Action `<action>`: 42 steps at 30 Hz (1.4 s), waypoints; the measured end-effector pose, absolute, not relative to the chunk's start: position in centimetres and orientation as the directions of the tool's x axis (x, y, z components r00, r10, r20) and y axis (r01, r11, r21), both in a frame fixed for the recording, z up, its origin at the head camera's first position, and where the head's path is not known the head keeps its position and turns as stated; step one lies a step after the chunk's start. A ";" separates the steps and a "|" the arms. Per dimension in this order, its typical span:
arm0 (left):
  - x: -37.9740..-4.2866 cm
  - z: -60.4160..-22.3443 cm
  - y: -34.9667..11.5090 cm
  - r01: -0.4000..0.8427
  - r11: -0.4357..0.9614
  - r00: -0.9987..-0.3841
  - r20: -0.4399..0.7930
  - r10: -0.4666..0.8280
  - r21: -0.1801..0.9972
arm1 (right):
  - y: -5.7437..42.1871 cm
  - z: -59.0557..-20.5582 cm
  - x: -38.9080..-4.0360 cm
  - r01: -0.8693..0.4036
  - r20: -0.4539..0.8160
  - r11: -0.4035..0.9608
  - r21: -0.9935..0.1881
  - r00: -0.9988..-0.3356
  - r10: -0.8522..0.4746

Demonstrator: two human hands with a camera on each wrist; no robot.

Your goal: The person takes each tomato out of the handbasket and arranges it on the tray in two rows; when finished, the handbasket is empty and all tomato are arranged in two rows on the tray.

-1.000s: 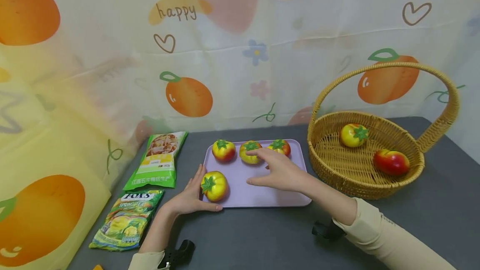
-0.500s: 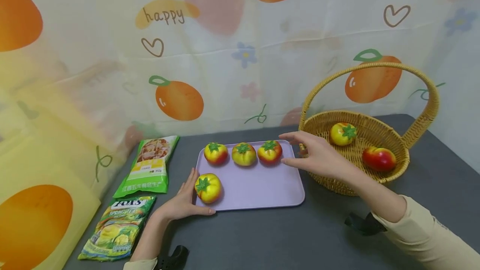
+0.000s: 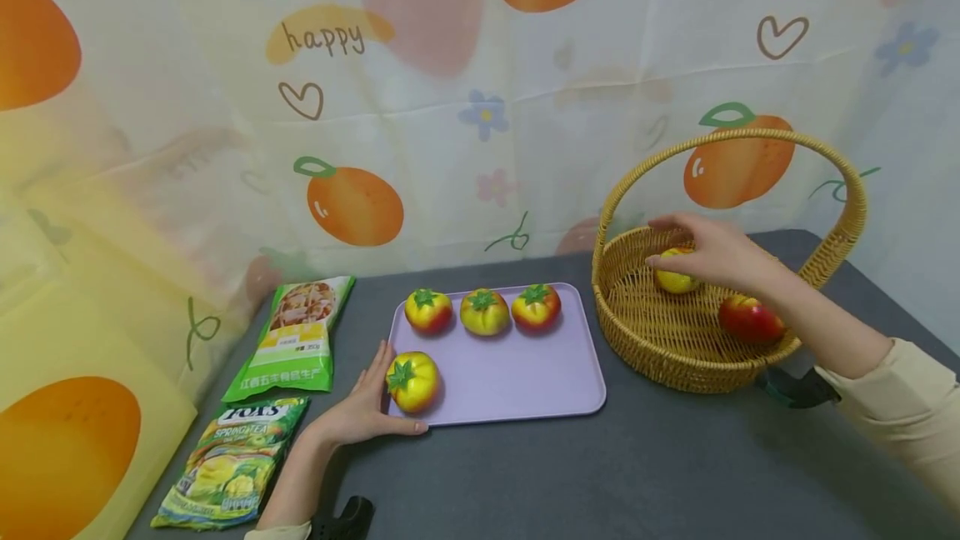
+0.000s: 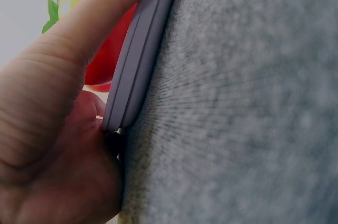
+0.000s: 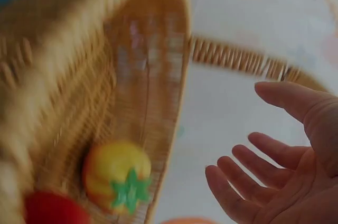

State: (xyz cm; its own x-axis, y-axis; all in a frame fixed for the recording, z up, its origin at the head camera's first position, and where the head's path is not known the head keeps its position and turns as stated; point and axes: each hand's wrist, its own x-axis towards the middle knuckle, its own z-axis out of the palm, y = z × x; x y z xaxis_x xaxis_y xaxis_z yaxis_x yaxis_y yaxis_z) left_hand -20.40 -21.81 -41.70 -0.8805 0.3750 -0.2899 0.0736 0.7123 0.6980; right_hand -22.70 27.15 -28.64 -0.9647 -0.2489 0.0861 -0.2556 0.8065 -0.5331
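My left hand (image 3: 367,408) rests at the near left corner of a lilac tray (image 3: 517,373), fingers along its left side and thumb along the front edge. Beside it on the tray sits a yellow-red toy persimmon (image 3: 415,382) with a green calyx. In the left wrist view my thumb (image 4: 100,18) touches the tray rim. My right hand (image 3: 720,252) hovers over the wicker basket (image 3: 622,332), fingers loosely spread, holding nothing. Under it in the basket lies a yellow persimmon (image 5: 117,174), partly hidden in the head view. A red-and-yellow fruit (image 3: 750,319) lies in the basket too.
Several persimmons (image 3: 484,312) line the tray's back side. A green snack bag (image 3: 292,340) and a Fox's candy bag (image 3: 232,465) lie left of the tray. The basket's tall handle (image 3: 731,138) arches above it. A printed curtain (image 3: 450,132) hangs behind the grey table.
My right hand has moved right, from above the tray to over the basket. The left hand stays at the tray corner. The head view has shifted slightly.
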 end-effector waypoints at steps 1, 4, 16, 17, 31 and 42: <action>-20.4 -41.7 -21.8 0.071 0.710 -0.881 -0.290 0.375 0.700 | 27.6 -28.5 -23.1 -0.241 0.066 0.813 -0.531 -0.967 -0.244; -20.4 -41.7 -21.9 0.063 0.705 -0.880 -0.294 0.373 0.706 | 28.8 -28.4 -24.2 -0.213 0.031 0.835 -0.507 -0.973 -0.230; -20.3 -41.7 -21.9 0.056 0.694 -0.885 -0.287 0.368 0.718 | 30.9 -29.5 -26.9 -0.169 -0.085 0.890 -0.424 -0.971 -0.225; -20.3 -41.7 -21.9 0.057 0.693 -0.884 -0.286 0.369 0.718 | 31.0 -29.6 -27.1 -0.163 -0.099 0.892 -0.421 -0.970 -0.224; -20.1 -41.7 -22.0 0.056 0.690 -0.881 -0.289 0.374 0.722 | 31.6 -32.4 -28.9 -0.121 -0.236 0.892 -0.436 -0.941 -0.242; -20.1 -41.5 -21.9 0.009 0.700 -0.884 -0.322 0.340 0.714 | 31.2 -33.2 -29.3 -0.126 -0.275 0.902 -0.413 -0.927 -0.255</action>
